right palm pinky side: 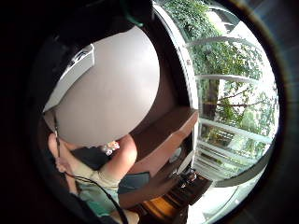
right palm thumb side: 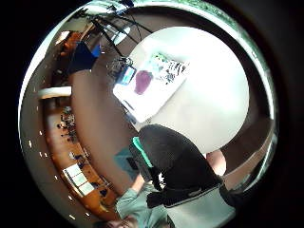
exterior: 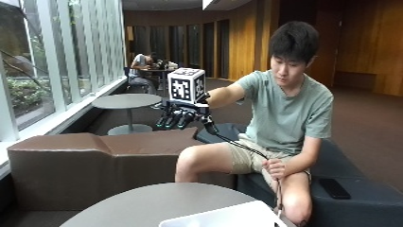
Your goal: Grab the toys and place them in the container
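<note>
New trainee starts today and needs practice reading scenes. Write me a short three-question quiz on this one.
1. True or false: the gloved right hand is holding a toy.
2. The white container stands on: A) the round table; B) the sofa; C) the floor.
3. Fill the gap: the thumb side palm view shows a toy lying in the container, and its colour is ____.

Key: 1 false, the hand is raised in the air with nothing in it; 2 A; 3 purple.
</note>
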The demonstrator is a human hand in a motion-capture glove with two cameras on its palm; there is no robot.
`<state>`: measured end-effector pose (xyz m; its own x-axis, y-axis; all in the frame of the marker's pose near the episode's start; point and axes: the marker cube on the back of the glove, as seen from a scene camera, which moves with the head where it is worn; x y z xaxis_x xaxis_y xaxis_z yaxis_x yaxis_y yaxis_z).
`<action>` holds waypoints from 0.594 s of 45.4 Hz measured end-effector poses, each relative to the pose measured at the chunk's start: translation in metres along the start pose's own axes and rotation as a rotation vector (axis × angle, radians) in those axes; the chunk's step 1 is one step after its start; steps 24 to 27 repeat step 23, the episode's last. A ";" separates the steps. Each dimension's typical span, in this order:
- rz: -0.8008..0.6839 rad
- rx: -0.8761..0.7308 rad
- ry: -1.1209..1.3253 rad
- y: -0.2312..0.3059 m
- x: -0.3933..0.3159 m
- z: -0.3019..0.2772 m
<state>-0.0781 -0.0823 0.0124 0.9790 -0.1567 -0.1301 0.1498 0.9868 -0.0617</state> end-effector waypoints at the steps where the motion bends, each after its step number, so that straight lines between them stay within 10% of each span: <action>1: -0.002 0.001 -0.003 0.001 0.001 0.001; 27: -0.048 0.021 0.013 0.017 0.018 -0.002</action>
